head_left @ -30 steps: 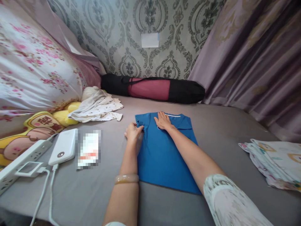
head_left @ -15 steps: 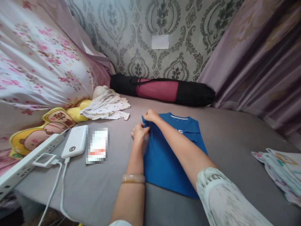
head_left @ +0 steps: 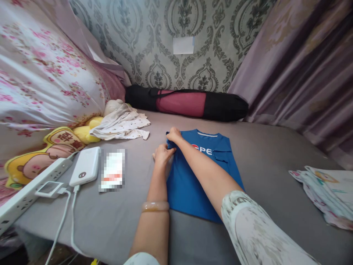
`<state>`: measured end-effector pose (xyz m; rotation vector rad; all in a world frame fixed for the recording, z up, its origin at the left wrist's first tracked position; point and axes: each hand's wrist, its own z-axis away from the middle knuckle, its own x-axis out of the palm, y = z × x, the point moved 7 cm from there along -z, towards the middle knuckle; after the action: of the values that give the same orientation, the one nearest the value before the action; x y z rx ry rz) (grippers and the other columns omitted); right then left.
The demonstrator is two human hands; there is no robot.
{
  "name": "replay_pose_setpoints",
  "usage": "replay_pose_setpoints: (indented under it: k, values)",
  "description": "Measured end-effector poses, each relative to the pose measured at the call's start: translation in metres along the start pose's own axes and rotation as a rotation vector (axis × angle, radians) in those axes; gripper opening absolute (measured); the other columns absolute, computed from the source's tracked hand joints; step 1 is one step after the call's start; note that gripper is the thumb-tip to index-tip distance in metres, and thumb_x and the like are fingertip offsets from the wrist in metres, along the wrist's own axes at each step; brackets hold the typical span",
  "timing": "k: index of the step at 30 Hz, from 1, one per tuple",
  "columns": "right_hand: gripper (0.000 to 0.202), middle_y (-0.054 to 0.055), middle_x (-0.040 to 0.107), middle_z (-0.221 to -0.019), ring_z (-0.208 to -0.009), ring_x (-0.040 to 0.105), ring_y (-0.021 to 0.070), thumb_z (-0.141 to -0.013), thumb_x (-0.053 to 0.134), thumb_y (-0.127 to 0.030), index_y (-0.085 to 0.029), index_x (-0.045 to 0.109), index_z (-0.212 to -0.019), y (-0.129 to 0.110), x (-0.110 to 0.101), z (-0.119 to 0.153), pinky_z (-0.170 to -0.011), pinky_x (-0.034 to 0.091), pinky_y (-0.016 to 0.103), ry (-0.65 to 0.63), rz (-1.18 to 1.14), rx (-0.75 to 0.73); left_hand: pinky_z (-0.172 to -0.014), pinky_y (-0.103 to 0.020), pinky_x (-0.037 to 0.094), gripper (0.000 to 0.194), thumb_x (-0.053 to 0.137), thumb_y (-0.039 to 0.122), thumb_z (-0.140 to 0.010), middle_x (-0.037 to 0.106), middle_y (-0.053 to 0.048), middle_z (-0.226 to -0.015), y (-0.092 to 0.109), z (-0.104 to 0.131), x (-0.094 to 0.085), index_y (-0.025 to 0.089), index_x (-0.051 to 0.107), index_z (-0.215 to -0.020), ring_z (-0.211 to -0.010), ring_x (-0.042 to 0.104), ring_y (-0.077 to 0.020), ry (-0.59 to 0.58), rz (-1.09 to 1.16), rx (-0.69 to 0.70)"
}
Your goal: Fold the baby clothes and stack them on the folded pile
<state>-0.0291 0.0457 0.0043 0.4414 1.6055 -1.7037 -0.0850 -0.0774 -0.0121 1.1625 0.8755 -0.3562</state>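
Blue fabric lies spread on a grey sheet [head_left: 264, 165]: a T-shirt [head_left: 190, 187], its neckline on the far side and its hem toward the person. White letters and part of a red print show on its chest, and the sleeve on the right is folded inward over the front, partly covering the lettering.

Both hands are at the shirt's upper left edge. The left hand [head_left: 164, 152] has its grip closed, thumb and fingers pinching the gathered cloth at the side. Just beyond it, the right hand [head_left: 174, 135] is closed on the top of the same bunched edge, its fingertips turned down and partly hidden; that forearm crosses over the shirt. A pale bangle [head_left: 155, 207] circles the left wrist.

To the left, a pixelated item [head_left: 112, 171] lies near a white power bank [head_left: 85, 166], which has a cable [head_left: 73, 217] plugged into its near end. Beside it runs a power strip [head_left: 30, 187] with a charger [head_left: 49, 188] in it. Behind these are a pig-printed cushion [head_left: 35, 162], a yellow plush [head_left: 86, 131] and a crumpled spotted cloth [head_left: 122, 123]. Folded cloths [head_left: 328, 195] are stacked at the far right. A long black and pink bag [head_left: 182, 103] lies along the patterned wall [head_left: 154, 36], below a white paper [head_left: 183, 45].
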Motion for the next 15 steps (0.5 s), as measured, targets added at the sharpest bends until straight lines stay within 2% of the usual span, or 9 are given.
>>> replay_pose_setpoints:
  k: [3, 6, 10, 15]
  values:
    - [0.019, 0.011, 0.069, -0.082, -0.094, 0.067, 0.0286, -0.072, 0.065, -0.005, -0.013, 0.068, -0.089, 0.015, -0.006, -0.003, -0.082, 0.054, 0.038, 0.015, -0.192, 0.069, -0.077, -0.036, 0.044, 0.021, 0.064, 0.043, -0.076, 0.071, -0.009, -0.084, 0.006, 0.013, -0.006, 0.022, 0.064, -0.077, -0.093, 0.065, -0.0296, -0.019, -0.058, 0.005]
    - [0.016, 0.001, 0.061, -0.065, -0.07, 0.066, 0.0181, -0.074, 0.064, -0.005, -0.015, 0.064, -0.087, 0.024, -0.014, -0.001, -0.065, 0.056, 0.029, 0.02, -0.375, 0.114, -0.073, -0.032, 0.045, 0.018, 0.067, 0.037, -0.074, 0.072, -0.01, -0.088, 0.011, 0.028, -0.007, 0.02, 0.066, -0.08, -0.092, 0.066, -0.0279, -0.084, -0.115, 0.034]
    - [0.019, -0.006, 0.052, -0.059, -0.054, 0.056, 0.0075, -0.076, 0.06, 0.001, -0.015, 0.059, -0.086, 0.03, -0.027, 0.006, -0.058, 0.053, 0.02, 0.027, -0.602, 0.153, -0.072, -0.03, 0.045, 0.024, 0.069, 0.039, -0.074, 0.071, -0.011, -0.092, 0.006, 0.053, -0.009, 0.019, 0.065, -0.086, -0.093, 0.066, -0.027, -0.148, -0.236, 0.048]
    - [0.024, -0.007, 0.05, -0.059, -0.052, 0.053, 0.0052, -0.08, 0.052, 0.006, -0.014, 0.059, -0.091, 0.037, -0.041, 0.012, -0.056, 0.052, 0.017, 0.022, -0.732, 0.164, -0.073, -0.03, 0.045, 0.022, 0.065, 0.04, -0.079, 0.07, -0.009, -0.096, -0.009, 0.088, -0.01, 0.02, 0.062, -0.088, -0.093, 0.065, -0.0248, -0.187, -0.266, 0.078]
